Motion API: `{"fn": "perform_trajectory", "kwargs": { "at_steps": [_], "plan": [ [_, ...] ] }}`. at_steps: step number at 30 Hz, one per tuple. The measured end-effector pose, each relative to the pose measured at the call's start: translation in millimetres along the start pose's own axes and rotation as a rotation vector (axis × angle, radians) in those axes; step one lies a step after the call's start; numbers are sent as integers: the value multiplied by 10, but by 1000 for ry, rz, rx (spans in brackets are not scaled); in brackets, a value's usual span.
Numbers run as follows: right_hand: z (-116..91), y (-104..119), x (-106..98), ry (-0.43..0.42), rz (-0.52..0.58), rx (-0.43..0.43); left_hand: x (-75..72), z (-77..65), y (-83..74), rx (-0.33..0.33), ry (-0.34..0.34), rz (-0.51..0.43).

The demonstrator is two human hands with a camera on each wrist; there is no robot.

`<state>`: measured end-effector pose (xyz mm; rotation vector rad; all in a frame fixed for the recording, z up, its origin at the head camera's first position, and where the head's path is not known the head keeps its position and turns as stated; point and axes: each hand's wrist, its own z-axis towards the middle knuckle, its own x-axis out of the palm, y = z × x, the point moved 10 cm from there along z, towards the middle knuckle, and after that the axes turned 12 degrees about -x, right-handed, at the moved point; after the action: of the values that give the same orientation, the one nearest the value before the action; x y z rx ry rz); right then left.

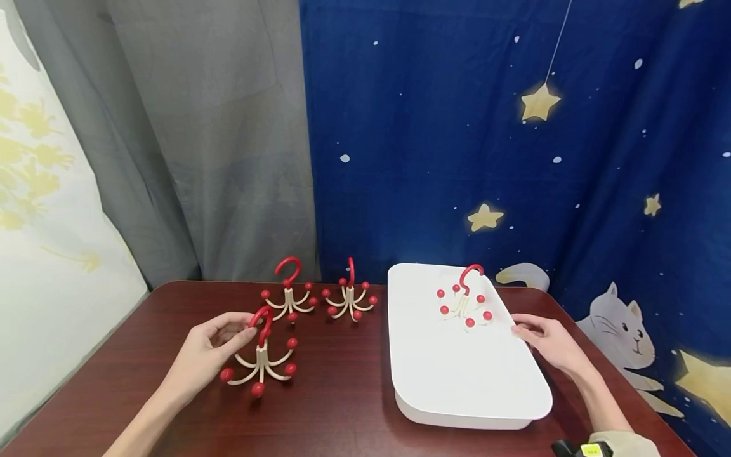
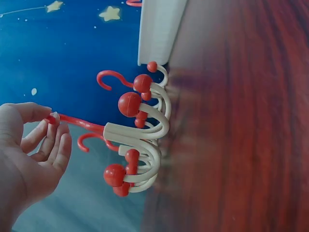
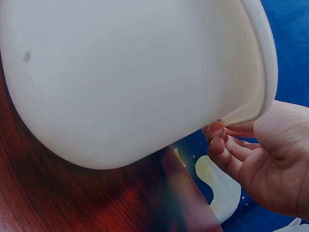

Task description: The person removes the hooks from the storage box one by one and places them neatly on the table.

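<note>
My left hand (image 1: pixel 214 343) pinches the red hook of a multi-arm hanger (image 1: pixel 261 362) between thumb and fingers. Its cream arms curve upward and end in red balls, with the hook on top. In the left wrist view this hanger (image 2: pixel 116 131) stands upright, close over the table. Two similar hangers (image 1: pixel 288 296) stand behind it toward the table's back edge. On the right, my right hand (image 1: pixel 551 343) grips the edge of a white tray (image 1: pixel 457 381). The fingertips (image 3: pixel 215 130) meet the tray's rim in the right wrist view. Another hanger (image 1: pixel 465 298) stands upright in the tray.
The brown wooden table (image 1: pixel 337 393) ends at a rounded back edge. Behind it hang a grey curtain (image 1: pixel 228 158) and a blue curtain (image 1: pixel 428 158) with stars and a cat. Pale printed fabric (image 1: pixel 57 266) hangs at the left.
</note>
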<state>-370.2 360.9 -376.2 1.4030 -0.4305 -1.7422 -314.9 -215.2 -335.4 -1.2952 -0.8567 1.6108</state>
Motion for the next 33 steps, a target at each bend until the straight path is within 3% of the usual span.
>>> {"fn": "perform_trajectory", "kwargs": {
  "at_steps": [8,19,26,33],
  "plan": [
    [-1,0,-7,-3,5,-7,-1,-30,79,-7,56,-26],
    [4,1,-9,-4,2,-11,69,-80,-2,70,124,-30],
    [5,-11,-10,-4,2,-9,20,-49,85,21,124,-31],
    [3,-17,-5,-5,13,-10,-9,-28,84,43,130,-31]
  ]
}}
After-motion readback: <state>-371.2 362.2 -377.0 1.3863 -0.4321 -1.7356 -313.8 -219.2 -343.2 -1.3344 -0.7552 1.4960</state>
